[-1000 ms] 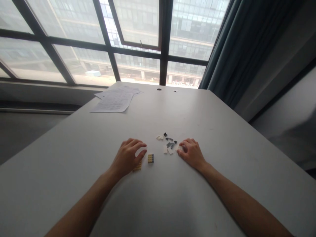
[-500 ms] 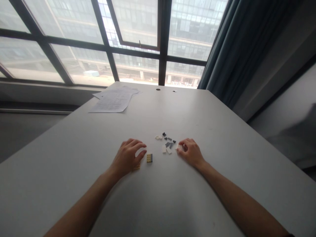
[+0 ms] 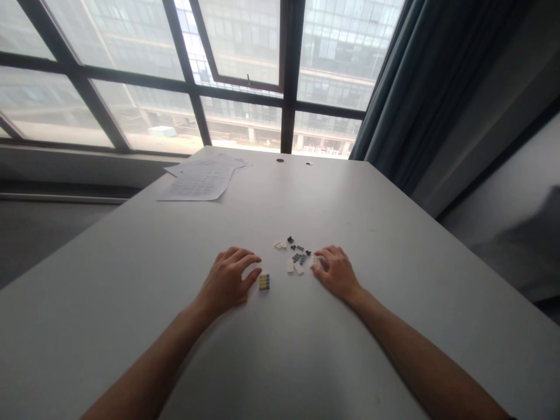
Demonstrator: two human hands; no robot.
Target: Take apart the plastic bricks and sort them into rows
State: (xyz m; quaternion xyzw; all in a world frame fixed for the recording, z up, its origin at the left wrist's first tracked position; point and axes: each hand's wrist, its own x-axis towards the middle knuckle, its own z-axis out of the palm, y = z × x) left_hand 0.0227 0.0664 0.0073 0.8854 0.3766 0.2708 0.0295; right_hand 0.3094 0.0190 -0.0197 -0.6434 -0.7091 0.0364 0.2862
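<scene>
Dark-framed windows [image 3: 289, 122] are spanning the far side from ten to one o'clock, and a white table [image 3: 280, 356] is spreading out beneath them. Printed sheets [image 3: 196, 182] are lying loosely overlapped at eleven o'clock on the tabletop.

Further right, the left hand [image 3: 228, 279] is curving palm-down, thumb and forefinger standing apart in a fairly wide C. Tan bricks [image 3: 244, 300] are peeking out at five o'clock from its middle, mostly hidden under the palm. A tan-and-blue block [image 3: 264, 282] is sitting at six o'clock from the C's opening, just beside the thumb tip and outside the grip.

White bits [image 3: 280, 245] are lying at two o'clock from that opening. Next, dark pieces [image 3: 290, 239] are scattering from there toward four o'clock. Two flat white tiles [image 3: 290, 266] are lying near the grey pieces [image 3: 300, 258], between six and eight o'clock from them.

At the cluster's right edge, the right hand [image 3: 338, 273] is curling its thumb and fingers into a narrower gap. Small white pieces [image 3: 314, 262] are showing there, at nine o'clock from the hand; whether the fingertips are pinching them, I cannot tell. Beyond, a blue-grey curtain [image 3: 394, 99] is hanging at one o'clock.
</scene>
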